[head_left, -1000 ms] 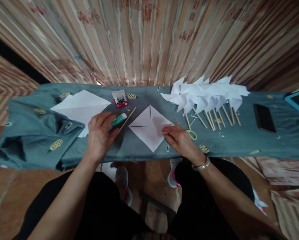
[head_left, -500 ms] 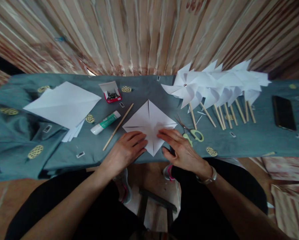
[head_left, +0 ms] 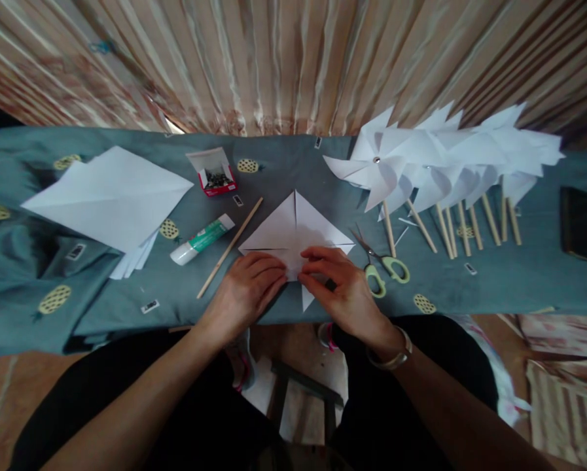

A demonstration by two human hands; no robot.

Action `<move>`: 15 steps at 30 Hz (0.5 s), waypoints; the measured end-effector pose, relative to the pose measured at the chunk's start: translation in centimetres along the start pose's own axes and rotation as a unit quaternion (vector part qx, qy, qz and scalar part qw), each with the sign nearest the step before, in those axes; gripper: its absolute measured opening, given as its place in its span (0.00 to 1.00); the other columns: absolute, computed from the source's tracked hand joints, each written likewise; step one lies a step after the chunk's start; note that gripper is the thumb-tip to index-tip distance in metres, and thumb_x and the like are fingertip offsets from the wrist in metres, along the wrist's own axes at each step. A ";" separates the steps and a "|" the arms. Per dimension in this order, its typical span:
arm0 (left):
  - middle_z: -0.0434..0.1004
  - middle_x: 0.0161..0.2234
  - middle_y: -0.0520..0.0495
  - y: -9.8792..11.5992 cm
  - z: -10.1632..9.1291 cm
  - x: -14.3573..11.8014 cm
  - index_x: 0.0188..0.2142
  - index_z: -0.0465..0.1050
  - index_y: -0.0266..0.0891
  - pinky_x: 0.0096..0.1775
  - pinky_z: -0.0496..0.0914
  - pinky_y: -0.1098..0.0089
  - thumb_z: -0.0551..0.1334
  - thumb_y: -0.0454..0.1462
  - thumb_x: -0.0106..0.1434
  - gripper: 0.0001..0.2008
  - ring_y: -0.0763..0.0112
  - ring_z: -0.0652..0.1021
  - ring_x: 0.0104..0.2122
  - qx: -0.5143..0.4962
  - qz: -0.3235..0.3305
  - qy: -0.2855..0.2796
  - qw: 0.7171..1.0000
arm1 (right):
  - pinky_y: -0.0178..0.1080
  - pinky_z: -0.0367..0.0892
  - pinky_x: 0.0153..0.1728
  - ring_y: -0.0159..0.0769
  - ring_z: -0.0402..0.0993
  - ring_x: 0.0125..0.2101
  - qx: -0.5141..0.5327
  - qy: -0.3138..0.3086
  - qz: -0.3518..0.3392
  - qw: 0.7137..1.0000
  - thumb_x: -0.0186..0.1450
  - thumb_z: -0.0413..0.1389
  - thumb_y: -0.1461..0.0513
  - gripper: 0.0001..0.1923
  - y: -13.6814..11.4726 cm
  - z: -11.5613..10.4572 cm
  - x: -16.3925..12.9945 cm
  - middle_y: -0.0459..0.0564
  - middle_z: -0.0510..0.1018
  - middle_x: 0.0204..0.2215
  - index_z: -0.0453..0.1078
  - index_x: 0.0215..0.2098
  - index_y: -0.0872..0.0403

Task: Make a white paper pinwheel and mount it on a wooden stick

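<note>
Both hands rest on a white paper square (head_left: 296, 226) that lies turned like a diamond near the desk's (head_left: 283, 170) front edge, about midway along it, with cuts running in from its corners. The left hand (head_left: 247, 291) lies palm down on the square's near left part, fingers stretched out side by side and flat on the sheet. The right hand (head_left: 339, 288) sits on the near right part, its fingers curled and its fingertips (head_left: 309, 267) pinching the paper close to the centre, almost meeting the left hand's fingertips; the square's near corner pokes out between the two hands at the desk's front edge. Just left of the square a wooden stick (head_left: 229, 247) lies slantwise, and beside it, further left, a glue stick (head_left: 202, 239) with a green label. Behind these, toward the back edge, stands an open red box (head_left: 211, 171) with small dark pins inside. A stack of white sheets (head_left: 109, 196) covers the left part of the desk. Just right of the right hand lie scissors (head_left: 381, 261) with pale green handles. Beyond them, along the right half toward the back edge, a row of finished white pinwheels (head_left: 440, 160) on wooden sticks lies fanned out. A dark phone (head_left: 582, 224) lies near the right end. A grey-green cloth with yellow patterns covers the desk.
</note>
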State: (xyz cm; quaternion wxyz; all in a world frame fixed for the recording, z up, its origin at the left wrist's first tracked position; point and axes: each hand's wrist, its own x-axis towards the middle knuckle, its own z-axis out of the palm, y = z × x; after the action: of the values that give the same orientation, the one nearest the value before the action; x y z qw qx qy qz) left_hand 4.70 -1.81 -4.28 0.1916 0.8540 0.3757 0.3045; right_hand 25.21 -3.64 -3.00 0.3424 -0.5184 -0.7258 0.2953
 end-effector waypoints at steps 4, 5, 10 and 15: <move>0.82 0.40 0.40 0.2 -0.2 0.0 0.43 0.77 0.35 0.45 0.75 0.62 0.62 0.35 0.66 0.09 0.61 0.80 0.42 -0.010 -0.025 0.021 0.999 | 0.49 0.69 0.52 0.43 0.73 0.49 -0.018 0.018 0.017 1.000 0.65 0.58 0.65 0.05 0.0 0.6 0.5 0.53 0.78 0.46 0.75 0.33 0.52; 0.81 0.40 0.40 0.3 -0.2 -0.1 0.44 0.77 0.34 0.45 0.75 0.62 0.62 0.35 0.66 0.09 0.62 0.80 0.41 -0.008 -0.029 0.024 0.999 | 0.49 0.69 0.52 0.44 0.73 0.49 -0.031 0.025 0.016 0.999 0.65 0.57 0.65 0.05 0.0 0.7 0.6 0.54 0.77 0.47 0.74 0.32 0.52; 0.79 0.36 0.43 0.2 -0.1 -0.2 0.46 0.76 0.36 0.41 0.74 0.65 0.59 0.33 0.67 0.10 0.66 0.78 0.37 0.013 -0.007 0.021 1.000 | 0.51 0.69 0.52 0.46 0.71 0.50 -0.085 0.039 0.005 0.996 0.65 0.58 0.65 0.05 0.4 0.8 0.9 0.56 0.77 0.47 0.75 0.31 0.53; 0.77 0.34 0.44 0.2 0.0 -0.2 0.43 0.77 0.34 0.39 0.74 0.65 0.59 0.31 0.67 0.08 0.66 0.76 0.36 0.017 0.007 0.021 1.000 | 0.51 0.69 0.52 0.46 0.71 0.49 -0.104 0.041 -0.004 0.994 0.65 0.59 0.64 0.03 0.4 0.8 1.0 0.55 0.76 0.48 0.74 0.32 0.52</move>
State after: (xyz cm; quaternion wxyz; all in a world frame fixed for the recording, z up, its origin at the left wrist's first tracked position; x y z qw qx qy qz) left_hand 4.70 -2.06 -4.25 0.1675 0.8531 0.3790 0.3169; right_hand 24.50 -2.61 -3.61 0.3178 -0.5602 -0.7396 0.1955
